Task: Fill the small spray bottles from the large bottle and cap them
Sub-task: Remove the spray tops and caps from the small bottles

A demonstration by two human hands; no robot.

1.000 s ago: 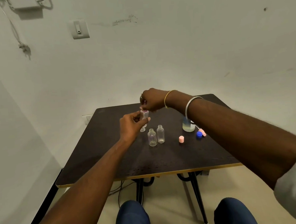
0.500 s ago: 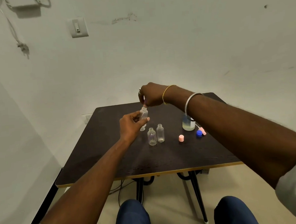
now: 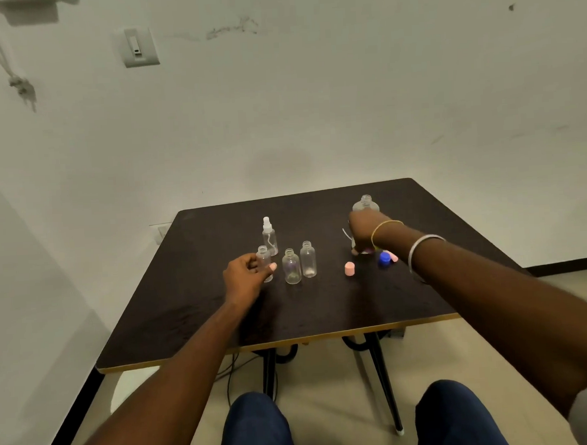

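Note:
My left hand (image 3: pixel 245 276) grips a small open clear bottle (image 3: pixel 263 256) that stands on the dark table (image 3: pixel 195 316). Beside it stand two more open small bottles (image 3: pixel 291 266) (image 3: pixel 308 259), and behind them a small bottle with a white spray top (image 3: pixel 269 235). My right hand (image 3: pixel 365 232) is low over the table in front of the large bottle (image 3: pixel 366 205), hiding its lower part. It pinches a spray head whose thin white tube (image 3: pixel 346 235) sticks out to the left.
A pink cap (image 3: pixel 349 268) stands alone right of the small bottles. A blue cap (image 3: pixel 385 259) and another pink cap (image 3: pixel 393 257) lie under my right wrist. The table's front edge is near my knees; a wall stands behind it.
My right hand pulled the spray head off the held bottle and carried it right, down beside the large bottle. My left hand lowered the open bottle onto the table.

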